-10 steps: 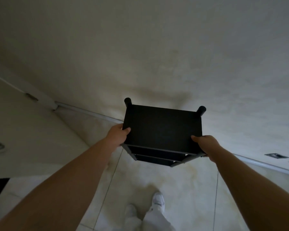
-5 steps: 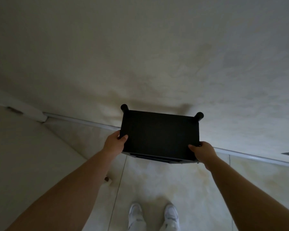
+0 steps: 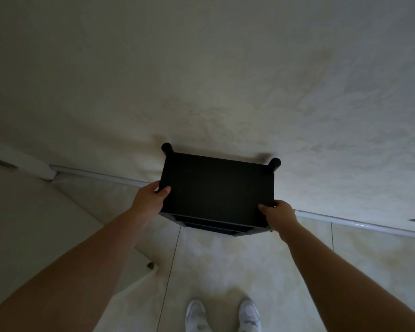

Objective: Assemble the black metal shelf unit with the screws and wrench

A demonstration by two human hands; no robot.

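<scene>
The black metal shelf unit point(image 3: 216, 190) stands upright against the pale wall, seen from above. Its flat top panel faces me and two round post ends stick up at the back corners. Lower shelves show as thin edges under the front rim. My left hand point(image 3: 149, 200) grips the top's front left corner, thumb on the panel. My right hand point(image 3: 277, 215) grips the front right corner the same way. No screws or wrench are in view.
A pale wall point(image 3: 225, 92) rises right behind the unit, with a white skirting strip point(image 3: 345, 221) along its foot. Glossy beige floor tiles point(image 3: 225, 264) lie below. My white shoes point(image 3: 222, 315) stand just in front. A small dark object point(image 3: 150, 265) lies on the floor at left.
The unit, held in both hands, has come closer to the wall and straightened upright, so less of its lower shelves shows. My feet have stepped forward under it.
</scene>
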